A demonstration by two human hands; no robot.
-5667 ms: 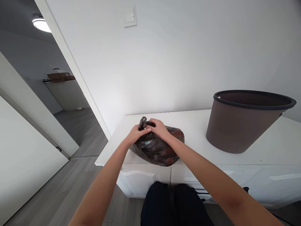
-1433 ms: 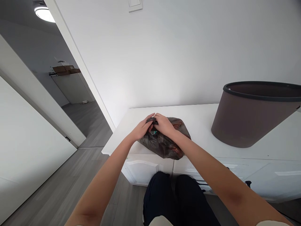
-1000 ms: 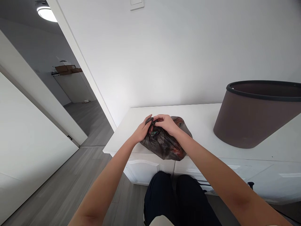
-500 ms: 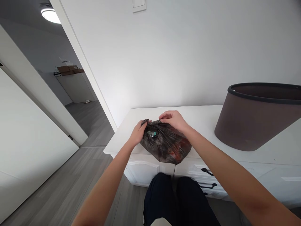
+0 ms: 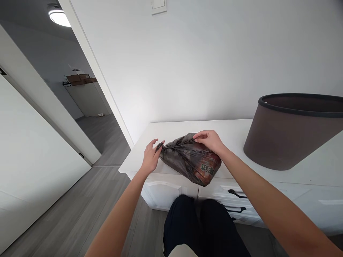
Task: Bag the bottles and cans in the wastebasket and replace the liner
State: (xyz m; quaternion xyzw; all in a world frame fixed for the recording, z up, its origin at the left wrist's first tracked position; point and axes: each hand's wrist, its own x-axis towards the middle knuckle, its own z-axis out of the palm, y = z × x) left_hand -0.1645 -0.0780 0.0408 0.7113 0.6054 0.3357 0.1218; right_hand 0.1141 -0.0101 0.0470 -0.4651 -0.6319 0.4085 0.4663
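A thin dark plastic bag lies on the front edge of a white cabinet top. Through its film shows a red and orange package with pale printed characters; the other contents are hard to make out. My left hand pinches the twisted, bunched end of the bag at its left. On the upper right side, my right hand grips a fold of the film between thumb and fingers. Creases run taut across the bag between both hands.
To the right stands a large brown lampshade-like container with a black rim. Black drawer handles stick out from the cabinet front near my knees. At left, a white door stands beside a doorway to another room.
My left hand has moved left and slightly down, drawing the bag's bunched end outward. My right hand has shifted right and a little down. The bag is stretched longer, and its printed package shows more clearly.
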